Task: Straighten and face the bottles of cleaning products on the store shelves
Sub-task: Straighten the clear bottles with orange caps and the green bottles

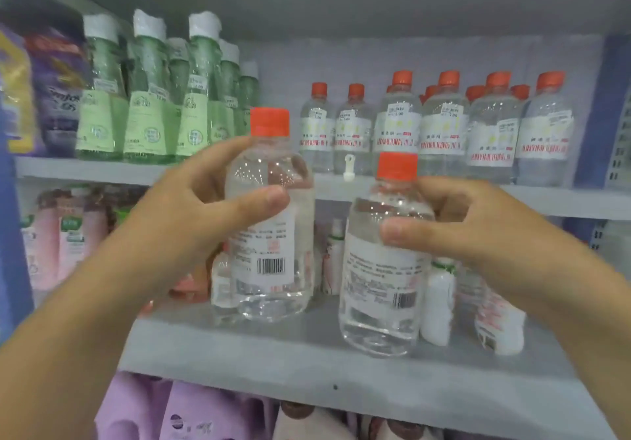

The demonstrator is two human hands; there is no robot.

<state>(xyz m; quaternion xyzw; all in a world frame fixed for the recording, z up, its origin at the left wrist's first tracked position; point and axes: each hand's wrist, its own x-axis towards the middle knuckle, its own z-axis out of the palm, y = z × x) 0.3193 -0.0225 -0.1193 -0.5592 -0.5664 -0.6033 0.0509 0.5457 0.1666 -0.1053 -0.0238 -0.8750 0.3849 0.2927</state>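
Two clear bottles w/ red caps held up in front of the shelves, barcodes facing near. Left hand point(205, 200) grips left bottle point(269, 221); right hand point(454, 231) grips right bottle point(382, 269). Matching row point(444, 132) stands far right on upper shelf point(102, 170), green bottles point(150, 98) far left.

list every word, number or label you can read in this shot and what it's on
"JUNYIMUQING", roughly, in red letters: front labels of the orange-capped clear bottles on the upper shelf.
"5.00", apparently: small price stickers on those bottles.
Purple pouch, far left: script word, too blurred.
Green bottles: labels and stickers unreadable.
Bottle in left hand: barcode and fine print, too small.
Bottle in right hand: back label blurred.
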